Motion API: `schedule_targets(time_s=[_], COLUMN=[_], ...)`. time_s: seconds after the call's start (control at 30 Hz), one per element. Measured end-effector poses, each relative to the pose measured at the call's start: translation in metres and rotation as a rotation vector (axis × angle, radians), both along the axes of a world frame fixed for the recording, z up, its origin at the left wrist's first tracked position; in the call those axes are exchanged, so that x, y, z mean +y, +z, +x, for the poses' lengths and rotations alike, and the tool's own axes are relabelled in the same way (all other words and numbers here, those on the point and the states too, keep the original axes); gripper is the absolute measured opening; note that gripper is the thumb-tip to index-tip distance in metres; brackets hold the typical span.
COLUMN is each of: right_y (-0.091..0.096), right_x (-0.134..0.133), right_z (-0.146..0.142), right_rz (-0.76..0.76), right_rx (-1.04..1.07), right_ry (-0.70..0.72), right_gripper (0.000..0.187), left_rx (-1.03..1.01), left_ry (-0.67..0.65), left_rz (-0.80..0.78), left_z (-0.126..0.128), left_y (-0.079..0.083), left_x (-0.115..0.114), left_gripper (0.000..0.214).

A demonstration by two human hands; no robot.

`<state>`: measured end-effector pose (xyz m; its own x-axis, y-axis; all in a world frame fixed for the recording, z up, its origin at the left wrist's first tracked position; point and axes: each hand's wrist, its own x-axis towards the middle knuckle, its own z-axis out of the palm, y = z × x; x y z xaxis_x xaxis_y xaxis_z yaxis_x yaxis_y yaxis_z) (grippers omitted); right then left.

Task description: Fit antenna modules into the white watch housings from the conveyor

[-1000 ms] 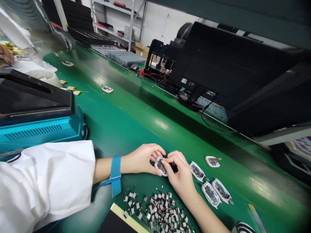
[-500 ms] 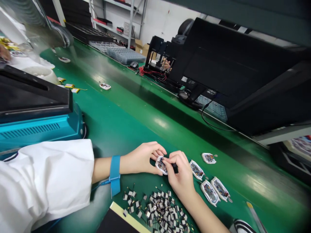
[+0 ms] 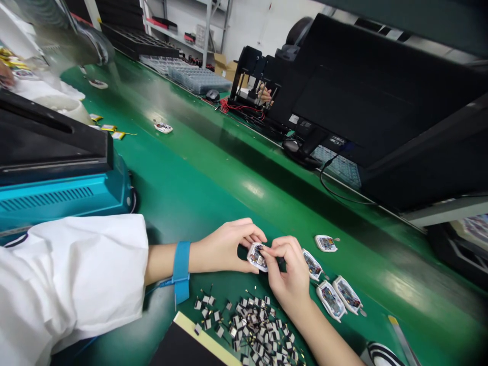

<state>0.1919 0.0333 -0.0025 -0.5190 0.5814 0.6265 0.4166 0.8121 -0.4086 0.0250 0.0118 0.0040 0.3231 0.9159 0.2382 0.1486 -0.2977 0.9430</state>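
Observation:
Between the thumb and fingers of my left hand [image 3: 229, 247] is a small white device housing [image 3: 256, 256] with its circuit board showing. My right hand [image 3: 288, 269] has thumb and index finger pinched together at the housing's right edge, over the board; whether a tiny part sits between those fingertips is hidden. Just below my hands lies a heap of small square parts with short black leads [image 3: 263, 328]. To the right of my right hand rest several more open white housings [image 3: 331, 301] with boards inside, one apart [image 3: 326, 243] farther back.
A pair of tweezers [image 3: 403, 339] lies at lower right. A black board with a yellow edge [image 3: 206, 338] borders the heap. At left stands a teal machine [image 3: 64, 195]; a large black monitor [image 3: 366, 96] stands at the back. Another person's hand [image 3: 5, 75] shows far left.
Both hands and the held housing appear slightly farther right in view, and the housing's board faces the camera a little more. The pinch at its edge continues.

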Motion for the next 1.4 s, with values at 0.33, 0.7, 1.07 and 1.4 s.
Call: schedule_targets(time_s=[0.33,0.7,1.07,1.4], right_y=[0.003,-0.003,0.002,-0.001], right_x=[0.002,0.007,0.006,0.008], right_z=[0.000,0.007,0.004,0.002], right_rz=[-0.109,0.050,-0.033,-0.068], right_rx=[-0.011,-0.227,-0.202,-0.210], right_ry=[0.024,-0.002,0.000,0.011], right_gripper=[0.013,0.022,0.015,0.007], left_rx=[0.030,-0.094,-0.052,-0.019], left_ry=[-0.009,0.088,0.065,0.029], left_rz=[-0.010,-0.304,-0.296,-0.272], left_z=[-0.001,-0.001,-0.001,-0.002], left_y=[0.000,-0.011,-0.009,-0.007], left_x=[0.000,0.008,0.008,0.007], left_gripper=[0.042,0.051,0.049,0.050])
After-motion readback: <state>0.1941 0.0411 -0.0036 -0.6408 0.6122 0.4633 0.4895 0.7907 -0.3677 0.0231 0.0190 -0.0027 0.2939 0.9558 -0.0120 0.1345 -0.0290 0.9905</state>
